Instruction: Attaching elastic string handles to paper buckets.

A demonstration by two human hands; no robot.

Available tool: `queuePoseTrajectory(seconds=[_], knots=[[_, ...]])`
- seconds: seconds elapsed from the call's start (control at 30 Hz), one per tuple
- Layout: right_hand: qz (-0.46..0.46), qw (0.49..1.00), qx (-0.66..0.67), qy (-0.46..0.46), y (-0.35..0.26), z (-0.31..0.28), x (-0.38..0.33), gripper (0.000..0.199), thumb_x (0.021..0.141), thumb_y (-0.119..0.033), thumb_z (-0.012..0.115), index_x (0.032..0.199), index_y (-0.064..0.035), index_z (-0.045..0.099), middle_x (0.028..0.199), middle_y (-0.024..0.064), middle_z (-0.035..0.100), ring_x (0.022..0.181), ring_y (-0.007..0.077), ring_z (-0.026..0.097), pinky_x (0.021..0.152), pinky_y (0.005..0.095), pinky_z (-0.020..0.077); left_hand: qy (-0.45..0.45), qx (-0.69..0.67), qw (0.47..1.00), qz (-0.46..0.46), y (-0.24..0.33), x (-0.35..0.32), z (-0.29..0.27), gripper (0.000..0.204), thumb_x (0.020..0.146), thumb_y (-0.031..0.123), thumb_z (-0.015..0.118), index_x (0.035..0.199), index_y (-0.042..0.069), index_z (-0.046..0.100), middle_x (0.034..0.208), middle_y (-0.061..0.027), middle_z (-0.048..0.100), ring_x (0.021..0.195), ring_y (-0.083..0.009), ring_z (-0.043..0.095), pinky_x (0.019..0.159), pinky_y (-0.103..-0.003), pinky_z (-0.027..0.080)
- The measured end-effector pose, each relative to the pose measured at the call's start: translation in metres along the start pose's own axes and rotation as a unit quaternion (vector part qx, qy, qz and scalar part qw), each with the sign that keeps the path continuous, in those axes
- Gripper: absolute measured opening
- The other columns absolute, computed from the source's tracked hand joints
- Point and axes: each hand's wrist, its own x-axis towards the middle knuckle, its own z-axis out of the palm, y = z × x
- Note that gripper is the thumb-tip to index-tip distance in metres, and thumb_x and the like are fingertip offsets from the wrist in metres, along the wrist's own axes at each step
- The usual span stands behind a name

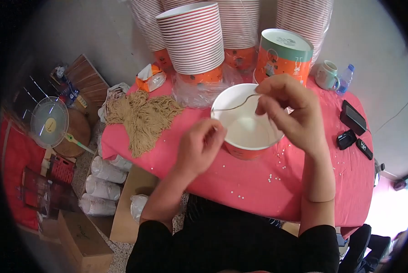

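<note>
In front of me stands a paper bucket (247,129), white inside and orange outside, its open top facing up. A thin tan string (240,107) runs in a curve above its mouth, from the left rim to the fingers of my right hand (293,111). That hand is closed in a pinch on the string, over the bucket's right side. My left hand (198,144) is at the left rim, thumb and fingers pinched together; what lies between them is too small to make out. A bundle of tan strings (142,119) is spread on the table to the left.
Tall stacks of nested paper buckets (192,43) rise at the back, beside an upside-down bucket (283,57). A tissue pack (150,78), a mug (327,75), a water bottle (346,78) and black devices (353,117) sit around the pink-covered table (240,179). Small white dots are scattered on it.
</note>
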Motion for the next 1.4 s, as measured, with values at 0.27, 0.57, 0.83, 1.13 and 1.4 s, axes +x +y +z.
queuePoseTrajectory(seconds=[0.27, 0.57, 0.83, 1.13, 1.4], knots=[[0.161, 0.930, 0.265, -0.195, -0.007, -0.012, 0.005, 0.022, 0.088, 0.004, 0.060, 0.109, -0.0001, 0.056, 0.079, 0.0028, 0.065, 0.057, 0.0035, 0.054, 0.050, 0.0180, 0.0418, 0.005, -0.044, 0.999, -0.013, -0.041, 0.084, -0.021, 0.022, 0.087, 0.011, 0.066, 0.103, -0.003, 0.067, 0.087, -0.0108, 0.071, 0.076, -0.0118, 0.066, 0.069, -0.027, 0.051], [0.164, 0.930, 0.305, -0.123, 0.006, -0.009, 0.007, 0.013, 0.089, 0.005, 0.058, 0.102, 0.0018, 0.056, 0.083, 0.0142, 0.068, 0.062, 0.0210, 0.068, 0.056, 0.0276, 0.0563, -0.110, -0.344, 0.931, -0.041, 0.040, 0.038, -0.016, 0.021, 0.094, 0.003, 0.059, 0.113, -0.005, 0.064, 0.100, -0.0062, 0.068, 0.084, -0.0047, 0.058, 0.071, -0.021, 0.048], [0.049, 0.929, 0.363, -0.058, 0.019, -0.014, 0.013, 0.009, 0.094, 0.000, 0.056, 0.103, 0.0010, 0.057, 0.090, 0.0147, 0.068, 0.072, 0.0216, 0.070, 0.064, 0.0296, 0.0588, -0.136, -0.355, 0.920, -0.092, 0.041, 0.026, -0.004, 0.016, 0.095, 0.010, 0.063, 0.105, -0.002, 0.065, 0.079, -0.0035, 0.067, 0.061, -0.0032, 0.055, 0.054, -0.018, 0.043], [0.025, 0.922, 0.385, -0.001, 0.035, -0.032, 0.019, 0.008, 0.095, -0.003, 0.056, 0.102, 0.0016, 0.057, 0.090, 0.0143, 0.068, 0.073, 0.0215, 0.071, 0.065, 0.0304, 0.0594, -0.151, -0.307, 0.929, -0.145, 0.029, 0.004, -0.019, 0.016, 0.095, 0.011, 0.064, 0.102, -0.002, 0.067, 0.077, -0.0037, 0.067, 0.058, -0.0026, 0.051, 0.051, -0.018, 0.041], [0.028, 0.929, 0.369, 0.008, 0.033, -0.032, 0.020, 0.008, 0.095, -0.003, 0.056, 0.101, 0.0014, 0.057, 0.089, 0.0145, 0.069, 0.072, 0.0209, 0.070, 0.064, 0.0303, 0.0592, -0.111, -0.217, 0.959, -0.146, 0.025, -0.011, -0.029, 0.015, 0.093, 0.009, 0.066, 0.103, -0.002, 0.068, 0.079, -0.0042, 0.069, 0.063, -0.0030, 0.055, 0.054, -0.018, 0.043]])
